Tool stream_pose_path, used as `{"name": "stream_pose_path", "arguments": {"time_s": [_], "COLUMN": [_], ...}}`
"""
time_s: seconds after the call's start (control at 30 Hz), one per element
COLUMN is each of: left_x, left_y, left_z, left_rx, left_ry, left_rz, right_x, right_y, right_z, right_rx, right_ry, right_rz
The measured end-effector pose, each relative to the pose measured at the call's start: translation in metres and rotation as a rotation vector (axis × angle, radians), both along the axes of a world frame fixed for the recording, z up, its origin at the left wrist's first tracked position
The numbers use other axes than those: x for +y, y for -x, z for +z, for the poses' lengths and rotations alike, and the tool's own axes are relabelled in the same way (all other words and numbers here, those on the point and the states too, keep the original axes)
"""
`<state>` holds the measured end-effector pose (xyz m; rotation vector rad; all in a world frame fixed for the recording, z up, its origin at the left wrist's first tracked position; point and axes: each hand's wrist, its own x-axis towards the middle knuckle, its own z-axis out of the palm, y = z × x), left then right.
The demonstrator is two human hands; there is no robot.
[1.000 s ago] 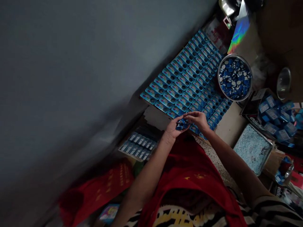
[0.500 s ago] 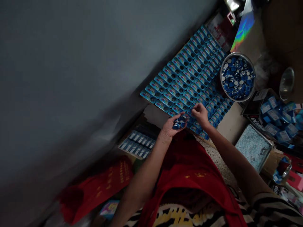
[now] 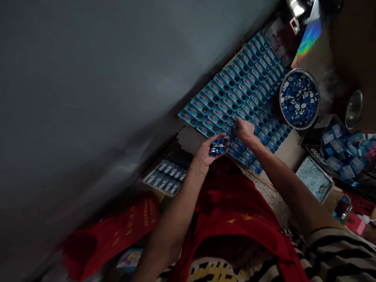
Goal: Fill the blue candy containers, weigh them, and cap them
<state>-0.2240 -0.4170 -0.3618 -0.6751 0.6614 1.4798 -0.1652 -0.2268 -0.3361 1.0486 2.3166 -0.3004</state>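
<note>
My left hand is cupped palm up and holds a small heap of blue and silver caps just off the near corner of a wide sheet of blue cards laid out in rows. My right hand reaches over the near rows of that sheet with its fingertips down on a card; I cannot tell whether a cap is pinched in them. A round metal bowl full of the same blue and silver caps stands at the sheet's right edge.
A grey wall fills the left. A smaller tray of blue cards lies near my left wrist. Right of my arm are a speckled tray, a dark box of blue packets and a small cup. Red cloth covers my lap.
My right hand left the caps in my left palm and moved forward onto the sheet of cards. My left hand stayed cupped with the caps. The view shifted slightly.
</note>
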Motion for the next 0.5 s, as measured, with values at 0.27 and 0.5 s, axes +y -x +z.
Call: {"name": "stream_pose_path", "arguments": {"time_s": [0.27,0.5], "left_x": [-0.005,0.011], "left_y": [0.0,-0.008], "left_z": [0.004,-0.006], "left_rx": [-0.071,-0.123], "left_ry": [0.047,0.166], "left_rz": [0.013,-0.155], "right_x": [-0.014,-0.014], "right_y": [-0.027,-0.058], "right_z": [0.027,0.035], "right_rx": [0.315,0.39], "right_ry": [0.112,0.332], "right_rz": [0.322,0.962]}}
